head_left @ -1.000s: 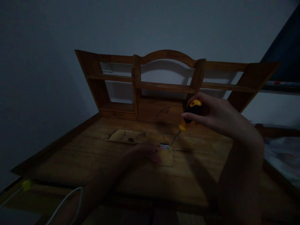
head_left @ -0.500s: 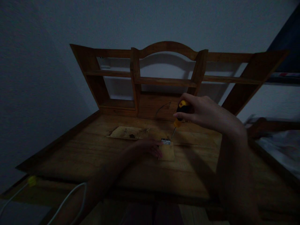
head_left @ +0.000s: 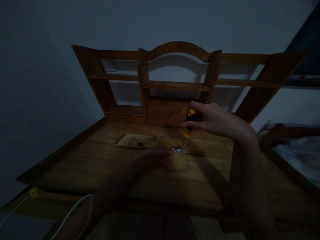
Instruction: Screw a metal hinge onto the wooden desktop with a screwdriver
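Observation:
My right hand (head_left: 207, 118) is closed around the yellow-and-black handle of a screwdriver (head_left: 192, 115). The shaft slants down to the right end of a small silver metal hinge (head_left: 176, 149); whether its tip sits in a screw I cannot make out. The hinge lies along the far edge of a small pale wooden block (head_left: 179, 162) on the desk. From the left, my left hand (head_left: 161, 156) reaches in low, its index finger stretched to the hinge's left end and the other fingers at the block's left side.
The wooden desk (head_left: 100, 160) carries a shelf unit (head_left: 176, 86) along its back. Left of the block lies a pale tray-like piece (head_left: 137, 140) with dark bits. A white cord (head_left: 75, 211) crosses my left forearm, and a yellow object (head_left: 34, 192) sits at the front left.
The screwdriver and my right hand have shifted slightly left, bringing the shaft closer to the hinge's right end. My left hand stays by the block.

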Demonstrator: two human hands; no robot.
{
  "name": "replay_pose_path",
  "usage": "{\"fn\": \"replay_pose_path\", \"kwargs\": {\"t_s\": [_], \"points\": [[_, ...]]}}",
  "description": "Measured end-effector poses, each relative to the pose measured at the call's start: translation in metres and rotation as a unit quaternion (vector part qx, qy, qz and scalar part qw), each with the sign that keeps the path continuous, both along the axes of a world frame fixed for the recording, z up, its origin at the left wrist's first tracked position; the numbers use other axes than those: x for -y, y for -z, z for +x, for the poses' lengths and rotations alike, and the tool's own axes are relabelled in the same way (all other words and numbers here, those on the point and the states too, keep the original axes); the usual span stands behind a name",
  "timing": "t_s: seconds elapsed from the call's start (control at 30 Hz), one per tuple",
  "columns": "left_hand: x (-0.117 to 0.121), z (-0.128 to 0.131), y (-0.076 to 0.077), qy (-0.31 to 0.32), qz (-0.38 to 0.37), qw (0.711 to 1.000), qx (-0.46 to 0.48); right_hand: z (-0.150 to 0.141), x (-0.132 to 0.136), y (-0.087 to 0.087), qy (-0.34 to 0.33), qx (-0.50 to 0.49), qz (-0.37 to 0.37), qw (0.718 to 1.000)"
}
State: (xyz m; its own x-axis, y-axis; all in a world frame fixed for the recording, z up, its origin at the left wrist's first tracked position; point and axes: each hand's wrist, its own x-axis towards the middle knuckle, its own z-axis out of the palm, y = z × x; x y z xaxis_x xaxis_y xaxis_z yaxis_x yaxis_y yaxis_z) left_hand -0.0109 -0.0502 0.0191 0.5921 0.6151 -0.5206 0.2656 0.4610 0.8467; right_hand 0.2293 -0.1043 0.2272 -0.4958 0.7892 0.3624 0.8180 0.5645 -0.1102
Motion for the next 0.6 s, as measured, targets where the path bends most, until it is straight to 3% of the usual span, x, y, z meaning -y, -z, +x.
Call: {"fn": "replay_pose_path", "kwargs": {"t_s": [0.4, 0.6], "points": [[-0.007, -0.002, 0.011, 0.021, 0.011, 1.000, -0.014, 0.003, -0.004, -0.001, 0.006, -0.004, -0.001, 1.000], [-0.006, 0.000, 0.009, 0.018, 0.001, 1.000, -0.021, 0.002, -0.003, -0.001, 0.004, -0.005, -0.011, 1.000]]}}
